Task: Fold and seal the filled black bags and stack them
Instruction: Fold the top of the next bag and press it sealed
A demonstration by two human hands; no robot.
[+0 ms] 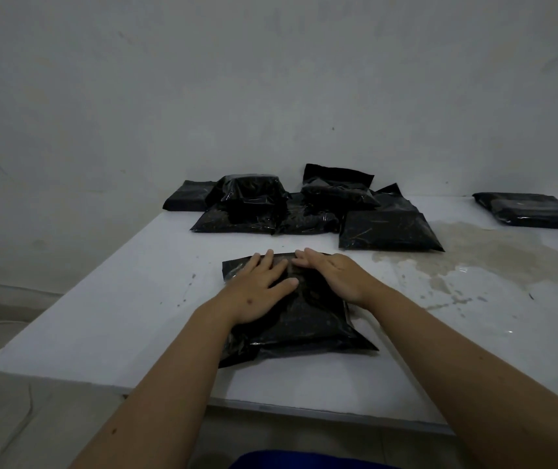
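Note:
A filled black bag (pixel 304 326) lies flat on the white table (pixel 135 316) in front of me. My left hand (pixel 257 289) rests flat on its far half with fingers spread and straight. My right hand (pixel 331 275) lies beside it, fingers straight, pressing along the bag's far edge. At the back, against the wall, several filled black bags (pixel 271 208) are heaped and partly stacked. One more black bag (pixel 387 231) lies flat in front of that heap, to the right.
A separate black bag (pixel 535 209) lies at the table's far right. A brownish stain (pixel 494 262) spreads over the right part of the table. The table's near edge (pixel 304 409) runs just below my forearms. A grey wall stands close behind.

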